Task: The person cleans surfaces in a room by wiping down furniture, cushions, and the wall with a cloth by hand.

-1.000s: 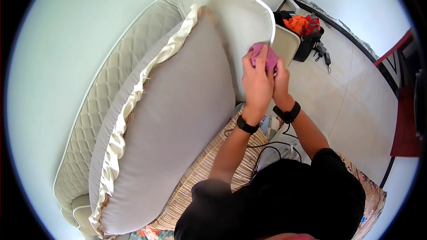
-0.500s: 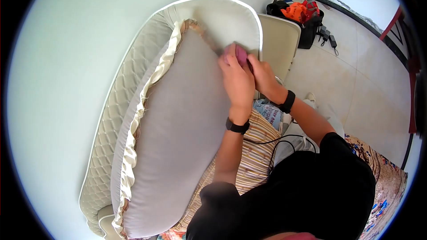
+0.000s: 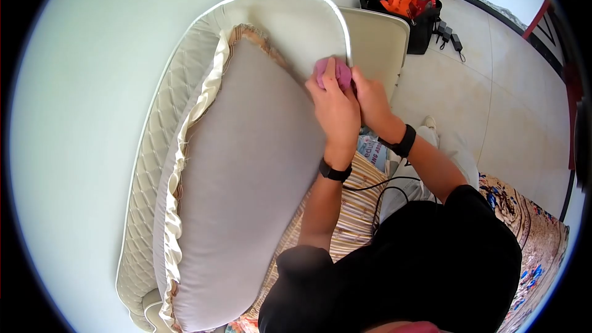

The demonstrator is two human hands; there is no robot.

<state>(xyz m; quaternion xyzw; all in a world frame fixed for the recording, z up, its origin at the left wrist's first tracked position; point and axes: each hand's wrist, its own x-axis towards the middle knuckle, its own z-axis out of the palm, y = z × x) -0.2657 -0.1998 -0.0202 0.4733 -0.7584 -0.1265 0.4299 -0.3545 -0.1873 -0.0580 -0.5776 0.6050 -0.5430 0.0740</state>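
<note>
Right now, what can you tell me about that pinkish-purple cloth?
The pinkish-purple cloth looks soft and matte, bunched into a wad, so its full shape can't be told. The left hand holds it, one finger laid across it; the right hand is close beside, though whether that one touches the cloth is unclear. It lies by the white-piped edge of the pale padded headboard, seemingly against it.

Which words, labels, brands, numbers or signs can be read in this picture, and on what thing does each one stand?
"edu": on the pale blue printed item beside the striped fabric; the rest of this word is unclear.
"ING A": below it, on the same item; the letters after are too blurred to read.
Black wristbands: no readable text.
</note>
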